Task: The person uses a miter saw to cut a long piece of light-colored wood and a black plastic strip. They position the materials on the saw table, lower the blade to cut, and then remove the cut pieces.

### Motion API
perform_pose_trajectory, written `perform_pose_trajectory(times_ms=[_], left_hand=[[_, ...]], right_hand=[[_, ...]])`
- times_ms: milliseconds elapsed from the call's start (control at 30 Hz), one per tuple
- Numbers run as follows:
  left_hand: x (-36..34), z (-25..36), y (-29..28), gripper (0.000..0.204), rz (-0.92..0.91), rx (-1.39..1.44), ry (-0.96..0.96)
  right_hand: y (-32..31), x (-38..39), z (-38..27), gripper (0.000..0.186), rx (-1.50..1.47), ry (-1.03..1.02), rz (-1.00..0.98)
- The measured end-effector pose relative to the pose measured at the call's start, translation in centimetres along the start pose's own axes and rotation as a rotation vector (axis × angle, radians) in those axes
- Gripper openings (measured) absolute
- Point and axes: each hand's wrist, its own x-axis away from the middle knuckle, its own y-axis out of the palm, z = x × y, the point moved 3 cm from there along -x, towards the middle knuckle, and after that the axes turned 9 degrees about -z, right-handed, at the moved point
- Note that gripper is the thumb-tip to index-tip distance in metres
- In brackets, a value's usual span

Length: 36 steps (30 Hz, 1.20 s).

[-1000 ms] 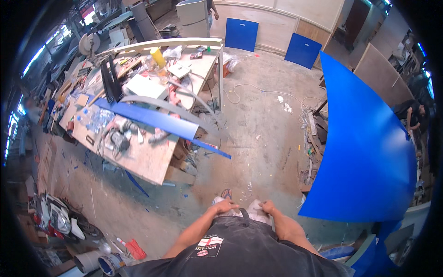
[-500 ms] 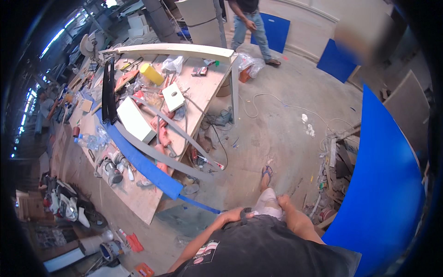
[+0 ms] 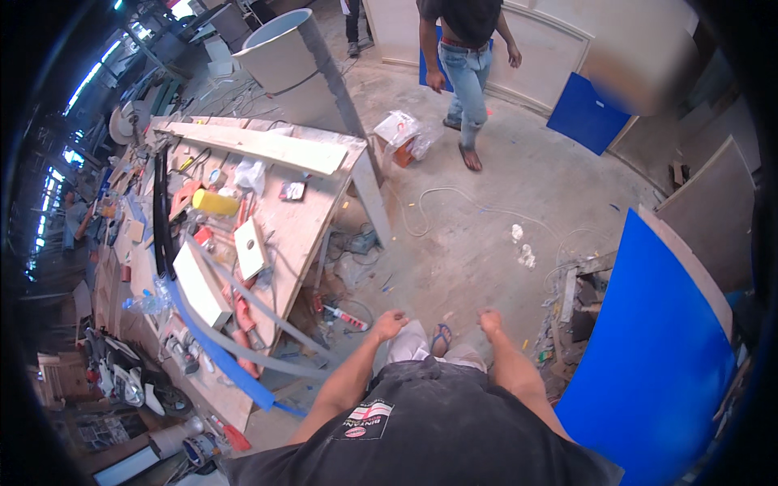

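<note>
My left hand [image 3: 391, 325] is held in front of my left thigh, its fingers curled in with no object showing between them. Level with it, my right hand [image 3: 489, 321] hangs before the other thigh, also loosely closed around nothing I can see. Light shorts [image 3: 409, 342] and one sandalled foot [image 3: 441, 340] show between the hands. Nearest to my left hand are a white and red tube [image 3: 347, 317] on the floor and the end of a grey strip [image 3: 284, 364] jutting past the workbench [image 3: 301, 243]. A large blue panel [image 3: 640, 348] leans to the right of my right arm.
The bench carries a yellow cylinder [image 3: 215, 202], pale blocks [image 3: 199, 283], a long board [image 3: 259, 148] and power tools. A person in jeans [image 3: 465, 81] stands ahead. A cable [image 3: 429, 191] trails over the floor; a grey bin [image 3: 293, 65] stands behind the bench. Scraps [image 3: 575, 300] lie at right.
Both my hands have come away from my shorts and forward. The person ahead has come closer. The bench now sits farther left in view.
</note>
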Motion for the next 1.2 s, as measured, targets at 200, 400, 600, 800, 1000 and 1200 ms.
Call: perform_pose_trajectory(times_ms=[200, 400, 600, 800, 1000, 1200], left_hand=[[-7.1, 4.1, -1.4, 0.089, 0.025, -0.073, -0.082], [-21.3, 9.9, -10.3, 0.089, -0.089, -0.082, -0.073], [-33.3, 17.2, -22.8, 0.079, -0.129, -0.242, -0.113], [-39.8, 24.7, -31.7, 0.066, 0.018, 0.037, -0.029], [-45.3, 25.7, -36.6, 0.068, 0.11, 0.167, -0.043], [-48.5, 21.6, -40.3, 0.062, 0.252, 0.155, -0.293]], right_hand=[[0.5, -3.7, -3.6, 0.038, -0.103, 0.081, -0.148], [-3.8, -10.7, -10.5, 0.038, -0.054, 0.279, -0.117], [-10.3, -17.9, -28.5, 0.031, 0.18, 0.092, -0.227], [-14.2, -28.1, -43.9, 0.032, 0.125, -0.087, -0.124], [-17.4, -42.6, -53.3, 0.036, 0.344, -0.196, -0.108], [-21.8, -59.7, -62.4, 0.027, 0.45, -0.27, -0.165]])
